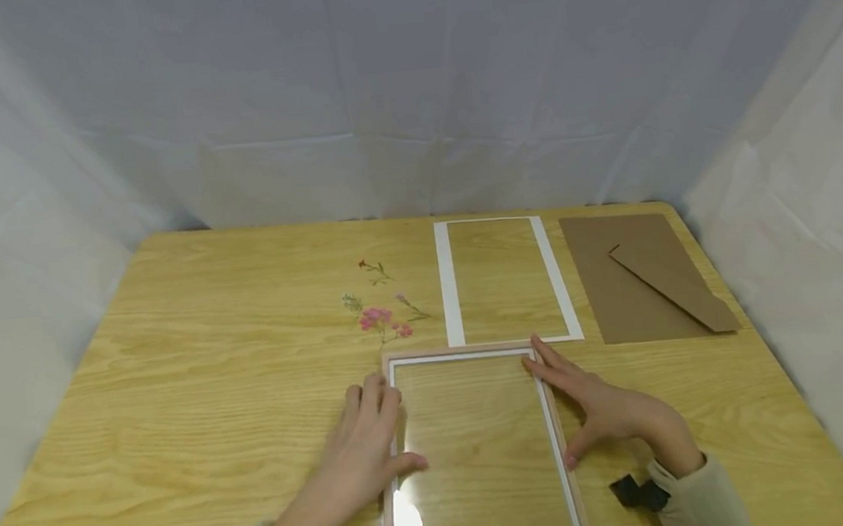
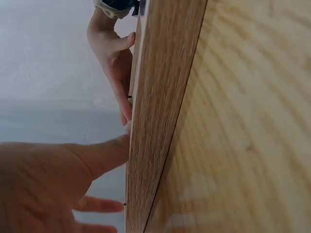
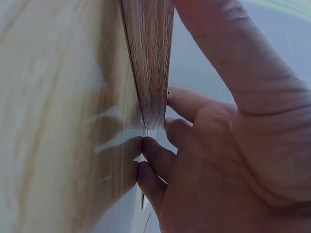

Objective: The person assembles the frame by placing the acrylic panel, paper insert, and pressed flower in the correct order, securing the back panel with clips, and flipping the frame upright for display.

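Observation:
A wooden picture frame with a white inner border lies on the table, and a bright glare shows on its lower left. My left hand rests at the frame's left side, thumb reaching over the inner border. In the left wrist view, that thumb is stretched out right at the frame's wooden edge. My right hand touches the frame's upper right corner with its fingers spread. Its thumb is at the right side. The right wrist view has two fingertips beside the table's surface, near the frame's corner.
Behind the frame lie small flower sprigs, a white rectangular border sheet and a brown backing board with a stand leg. A black object is by the right sleeve. White sheeting surrounds the wooden table.

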Motion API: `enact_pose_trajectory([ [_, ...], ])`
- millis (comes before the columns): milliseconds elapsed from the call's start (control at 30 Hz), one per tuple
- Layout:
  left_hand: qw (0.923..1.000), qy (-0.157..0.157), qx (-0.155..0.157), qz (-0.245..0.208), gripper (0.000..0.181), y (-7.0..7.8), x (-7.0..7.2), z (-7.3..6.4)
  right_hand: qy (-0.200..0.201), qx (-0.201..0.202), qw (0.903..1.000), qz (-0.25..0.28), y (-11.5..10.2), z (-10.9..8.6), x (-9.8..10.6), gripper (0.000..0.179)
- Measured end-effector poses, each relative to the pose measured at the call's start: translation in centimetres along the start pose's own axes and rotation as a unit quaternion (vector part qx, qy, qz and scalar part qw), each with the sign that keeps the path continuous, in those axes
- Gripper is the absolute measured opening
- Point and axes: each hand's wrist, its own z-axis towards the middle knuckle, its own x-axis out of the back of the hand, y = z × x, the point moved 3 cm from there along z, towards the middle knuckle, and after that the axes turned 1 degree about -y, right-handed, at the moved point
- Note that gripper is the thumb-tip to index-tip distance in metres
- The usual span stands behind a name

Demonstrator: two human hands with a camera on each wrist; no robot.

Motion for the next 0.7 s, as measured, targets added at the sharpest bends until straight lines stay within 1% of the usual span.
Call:
enact_pose_trajectory([
  [67, 0.9997, -0.018, -0.013, -0.010, 0.094, -0.08, -0.02, 0.08, 0.000, -0.003, 1.0000, -0.002, -0.03, -0.01, 0.01, 0.129],
  [167, 0.9968, -0.070, -0.025, -0.029, 0.108, -0.26, -0.10, 0.15, 0.000, -0.003, 1.0000, -0.002, -0.07, -0.01, 0.04, 0.130],
  [233, 0.9940, -0.099, -0.031, -0.035, 0.113, -0.37, -0.16, 0.13, 0.000, -0.004, 1.0000, -0.002, -0.07, -0.02, 0.05, 0.131],
  [300, 0.9922, -0.113, -0.039, -0.033, 0.115, -0.47, -0.21, 0.11, -0.001, -0.005, 1.0000, -0.005, -0.09, 0.00, 0.03, 0.131],
  [367, 0.9920, -0.114, -0.047, -0.027, 0.116, -0.51, -0.26, 0.11, -0.002, -0.004, 1.0000, -0.006, -0.09, 0.00, 0.01, 0.131],
  [600, 0.9928, -0.098, -0.069, 0.006, 0.116, -0.49, -0.35, 0.03, 0.000, 0.000, 0.9999, -0.014, -0.14, 0.00, 0.02, 0.132],
  [700, 0.9901, -0.115, -0.080, 0.010, 0.118, -0.60, -0.13, -0.04, 0.001, 0.003, 0.9999, -0.011, -0.20, 0.03, 0.07, 0.131],
])
